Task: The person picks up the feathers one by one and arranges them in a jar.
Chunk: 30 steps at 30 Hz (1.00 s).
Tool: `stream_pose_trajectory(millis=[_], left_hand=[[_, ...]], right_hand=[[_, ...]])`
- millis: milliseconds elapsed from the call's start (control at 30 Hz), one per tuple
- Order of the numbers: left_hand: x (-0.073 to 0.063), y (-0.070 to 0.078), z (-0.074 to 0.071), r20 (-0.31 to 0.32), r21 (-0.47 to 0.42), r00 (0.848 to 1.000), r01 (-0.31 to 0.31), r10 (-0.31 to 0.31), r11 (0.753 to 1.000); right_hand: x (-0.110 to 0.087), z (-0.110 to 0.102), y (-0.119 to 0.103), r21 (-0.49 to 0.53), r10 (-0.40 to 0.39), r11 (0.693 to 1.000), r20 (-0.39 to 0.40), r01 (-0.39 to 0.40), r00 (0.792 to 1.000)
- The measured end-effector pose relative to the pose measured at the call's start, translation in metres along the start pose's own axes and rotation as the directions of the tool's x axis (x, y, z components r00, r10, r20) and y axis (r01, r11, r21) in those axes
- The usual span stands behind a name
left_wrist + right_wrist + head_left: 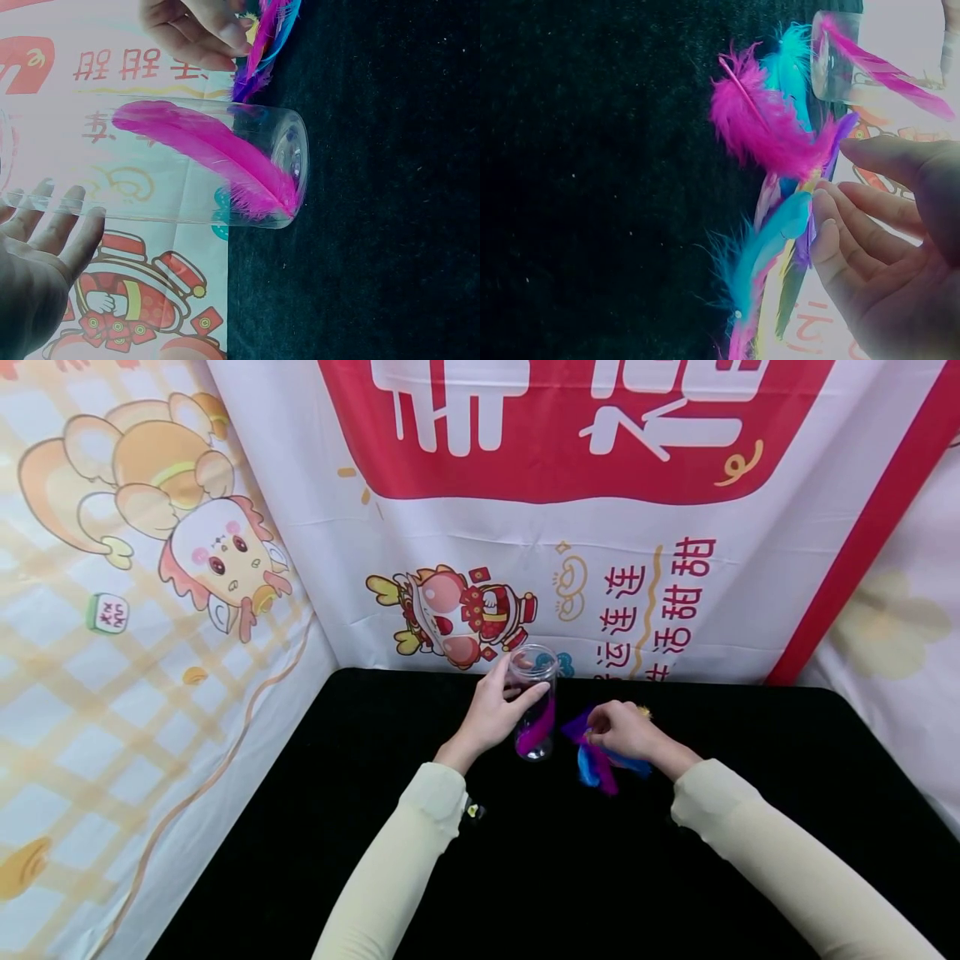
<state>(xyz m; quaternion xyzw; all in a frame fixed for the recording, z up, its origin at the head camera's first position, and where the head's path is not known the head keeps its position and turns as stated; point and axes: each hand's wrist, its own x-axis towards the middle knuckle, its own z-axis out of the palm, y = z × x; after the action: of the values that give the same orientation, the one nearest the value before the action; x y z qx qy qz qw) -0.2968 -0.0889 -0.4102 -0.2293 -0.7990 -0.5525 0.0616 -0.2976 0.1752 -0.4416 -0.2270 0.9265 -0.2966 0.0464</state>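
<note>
A clear plastic jar (534,675) stands near the back edge of the black table. My left hand (495,703) holds it around its upper part, thumb across the near side. Inside the jar a magenta feather (214,154) leans diagonally from the bottom. To the jar's right my right hand (626,729) hovers at a loose pile of feathers, its fingertips at the pile. The right wrist view shows a gap between thumb and fingers. Among the pile are a fluffy magenta feather (761,124), a blue feather (772,236), a purple feather (844,135) and a yellow feather (776,292).
The black-covered table (570,877) reaches toward me below both hands. A printed white and red cloth (465,527) hangs right behind its back edge, and a checked cloth (150,710) hangs at the left. A small dark item with a yellow flower (474,812) shows by the left cuff.
</note>
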Motion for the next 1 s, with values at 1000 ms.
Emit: stream_pose_trajectory(millis=[1000], left_hand=[[0.000, 0.002, 0.000, -0.004, -0.012, 1.000, 0.026, -0.026, 1.000]], right_hand=[[0.006, 0.018, 0.003, 0.006, 0.017, 1.000, 0.035, -0.017, 0.999]])
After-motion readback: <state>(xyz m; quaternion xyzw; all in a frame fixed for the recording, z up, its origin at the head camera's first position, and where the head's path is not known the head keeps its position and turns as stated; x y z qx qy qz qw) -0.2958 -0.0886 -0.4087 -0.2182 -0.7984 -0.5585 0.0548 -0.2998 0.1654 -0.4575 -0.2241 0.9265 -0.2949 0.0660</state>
